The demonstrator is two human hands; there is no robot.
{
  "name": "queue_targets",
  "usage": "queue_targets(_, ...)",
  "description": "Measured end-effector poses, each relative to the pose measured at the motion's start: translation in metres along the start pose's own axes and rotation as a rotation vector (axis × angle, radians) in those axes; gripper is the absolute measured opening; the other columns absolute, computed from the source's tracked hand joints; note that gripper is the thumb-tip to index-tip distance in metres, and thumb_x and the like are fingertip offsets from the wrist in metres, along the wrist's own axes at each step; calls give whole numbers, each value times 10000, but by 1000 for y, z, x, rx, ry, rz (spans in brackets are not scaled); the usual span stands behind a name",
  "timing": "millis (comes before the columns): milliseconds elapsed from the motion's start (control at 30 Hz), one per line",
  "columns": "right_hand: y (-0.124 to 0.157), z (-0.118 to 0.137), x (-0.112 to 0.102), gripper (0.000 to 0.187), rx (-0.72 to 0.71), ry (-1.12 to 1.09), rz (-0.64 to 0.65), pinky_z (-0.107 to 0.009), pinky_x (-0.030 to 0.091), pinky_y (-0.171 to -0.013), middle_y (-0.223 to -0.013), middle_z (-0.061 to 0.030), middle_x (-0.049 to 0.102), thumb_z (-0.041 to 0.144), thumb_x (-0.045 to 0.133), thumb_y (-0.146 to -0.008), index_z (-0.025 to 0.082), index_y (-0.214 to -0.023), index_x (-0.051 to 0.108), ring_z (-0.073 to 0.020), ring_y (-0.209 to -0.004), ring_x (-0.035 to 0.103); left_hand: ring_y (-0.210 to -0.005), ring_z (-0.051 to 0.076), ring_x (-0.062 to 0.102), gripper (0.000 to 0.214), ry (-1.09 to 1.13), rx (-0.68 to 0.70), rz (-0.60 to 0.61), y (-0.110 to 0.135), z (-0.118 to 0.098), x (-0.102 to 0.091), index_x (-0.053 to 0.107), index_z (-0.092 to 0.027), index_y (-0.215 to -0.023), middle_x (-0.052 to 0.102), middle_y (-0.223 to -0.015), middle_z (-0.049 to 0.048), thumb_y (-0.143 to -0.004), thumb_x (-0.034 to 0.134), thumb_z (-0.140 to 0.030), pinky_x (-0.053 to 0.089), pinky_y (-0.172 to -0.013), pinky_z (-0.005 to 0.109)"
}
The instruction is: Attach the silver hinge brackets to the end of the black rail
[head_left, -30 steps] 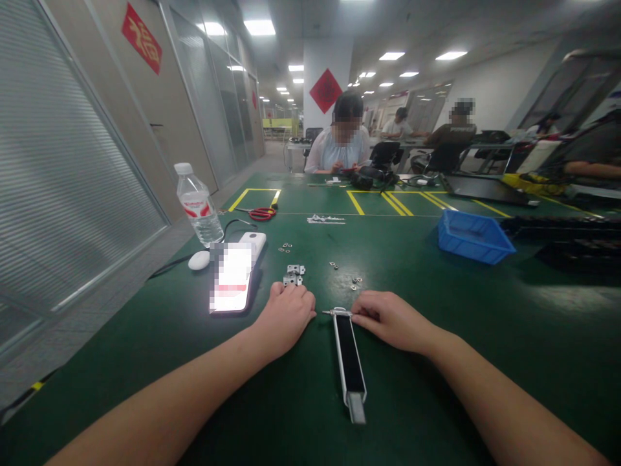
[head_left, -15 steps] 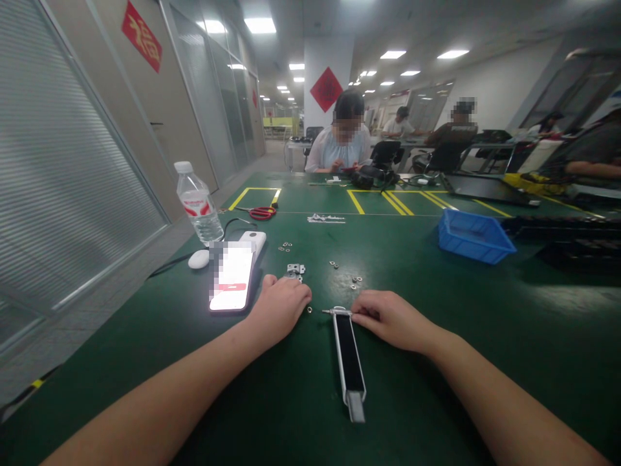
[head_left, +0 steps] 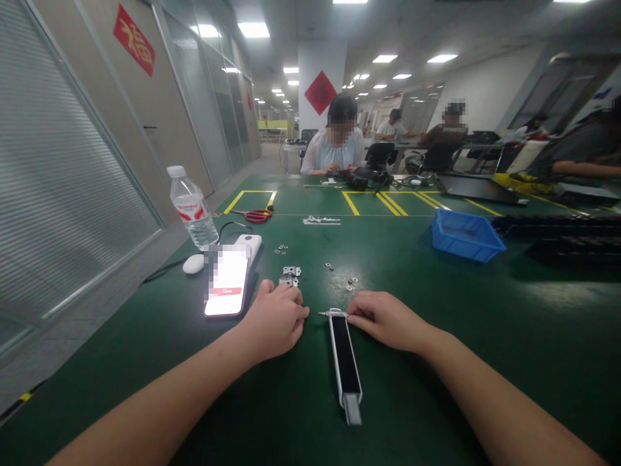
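Note:
My left hand [head_left: 279, 321] rests low on the green table [head_left: 233, 401], fingers curled together; whatever is under the fingertips is hidden. Just beyond it lie small metal brackets [head_left: 290, 275]. My right hand [head_left: 383, 320] pinches the right end of a slim silver rod [head_left: 332, 314] with a thin tip pointing left. The rod crosses the far end of a long white-framed bar [head_left: 346, 356] with a black face and a grey metal tongue at the near end. Small nuts or rings [head_left: 352, 283] lie past my right hand, with more [head_left: 329, 266] slightly farther off.
A lit phone [head_left: 224, 285], a white device [head_left: 249, 248] and a water bottle [head_left: 194, 210] stand left. Red-handled scissors [head_left: 257, 215], small rings [head_left: 280, 249] and white strips [head_left: 321, 221] lie farther back. A blue bin [head_left: 466, 236] is at right. A person [head_left: 334, 145] sits opposite.
My left hand has come slightly nearer to me, and its fingertips now cover the spot where a small ring lay. My right hand stays at the rod. The view has shifted slightly.

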State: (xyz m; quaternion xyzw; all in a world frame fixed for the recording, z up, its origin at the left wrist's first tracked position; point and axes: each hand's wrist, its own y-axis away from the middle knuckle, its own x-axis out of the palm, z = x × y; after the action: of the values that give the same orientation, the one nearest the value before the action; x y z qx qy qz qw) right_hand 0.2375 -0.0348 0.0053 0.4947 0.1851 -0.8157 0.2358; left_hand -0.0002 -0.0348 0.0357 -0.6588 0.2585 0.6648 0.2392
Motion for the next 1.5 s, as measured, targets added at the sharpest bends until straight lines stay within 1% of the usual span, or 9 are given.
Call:
queue_targets(167,-1,-1,1,97,5,-14,-6,-226,371,-593,-730,-3,570,214,564,-880,174,-818,627,-120,-650,506,-934,268,536,250,-25,20,5,0,-2,-1,713,-205,-958,623,-1002,102,-831,498,-212,291,-777,419)
queue_targets(367,0,0,0,87,14,-18,7,-232,376,-606,-749,-7,580,206,567,-879,180,-842,642,-124,-665,513,-984,242,551,154,197,-95,-157,-4,9,9,661,-231,-937,640,-1033,31,-810,589,-280,275,-831,422)
queue_targets(533,0,2,-1,88,26,-11,4,-232,371,-600,-741,-8,577,207,574,-875,181,-839,649,-126,-663,511,-1002,234,557,154,214,-151,-230,-7,14,17,621,-227,-965,648,-1049,15,-818,598,-265,274,-869,419)
queue_targets(733,0,0,0,88,19,0,8,-234,367,-601,-735,-3,577,212,569,-875,183,-838,643,-124,-656,508,-967,218,551,148,111,-97,-202,-12,13,19,667,-253,-976,634,-1029,16,-872,561,-242,282,-815,385)
queue_targets(933,-1,1,0,93,19,-2,2,-228,366,-594,-724,-2,571,214,567,-876,176,-824,635,-119,-647,501,-930,213,549,173,-61,59,-122,-25,13,19,690,-224,-907,653,-969,36,-924,518,-235,279,-809,382)
queue_targets(1067,-1,3,-1,87,21,12,2,-226,365,-593,-726,-3,575,204,567,-871,174,-821,631,-116,-645,498,-927,209,554,166,-168,150,-123,-30,18,19,681,-207,-893,665,-941,41,-900,530,-139,285,-824,375)
queue_targets(1200,0,2,-1,92,7,5,0,-228,367,-593,-720,1,569,210,564,-876,176,-823,630,-117,-643,497,-905,213,564,138,-284,231,-98,-30,18,13,673,-180,-880,666,-908,48,-861,568,-93,310,-828,369)
queue_targets(1333,-1,2,-1,87,10,-5,-1,-229,367,-585,-720,1,566,206,563,-877,178,-827,629,-119,-639,498,-895,234,572,131,-383,251,-96,-29,11,7,675,-154,-849,668,-876,69,-866,562,-90,328,-850,391)
queue_targets(1500,-1,2,0,81,9,-3,0,-226,364,-587,-716,2,560,197,570,-874,174,-818,625,-117,-639,495,-860,243,581,152,-442,237,-114,-31,2,11,675,-139,-840,672,-858,87,-880,535,-95,345,-830,394)
